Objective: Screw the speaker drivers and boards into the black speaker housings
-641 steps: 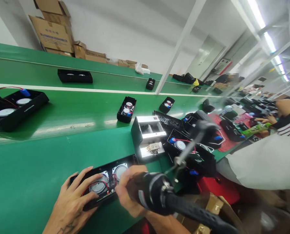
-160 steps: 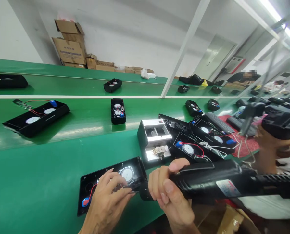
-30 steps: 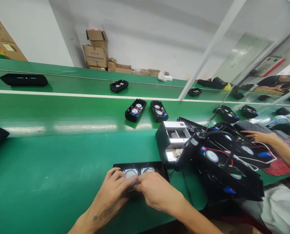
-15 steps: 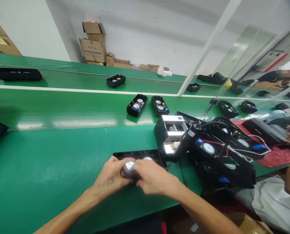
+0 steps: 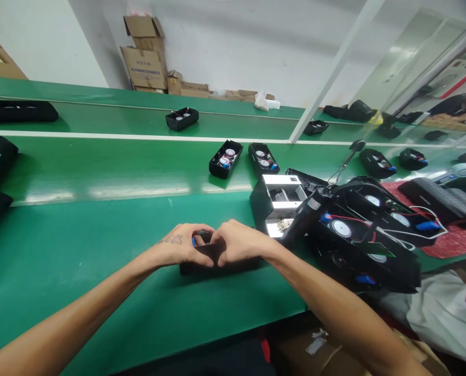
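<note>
Pinching blk housing (image 5: 238,266) by near edge, L hand (image 5: 186,244) & R hand (image 5: 235,240); room L on green bench (image 5: 99,240).

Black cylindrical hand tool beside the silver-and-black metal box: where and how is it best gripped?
Likely mid-barrel on the tool, from the near side: it slants, lower end toward the viewer, while the metal box crowds its left.

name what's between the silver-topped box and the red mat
In the head view, open black casings lie between the silver-topped box and the red mat, with a black tool in front.
</note>
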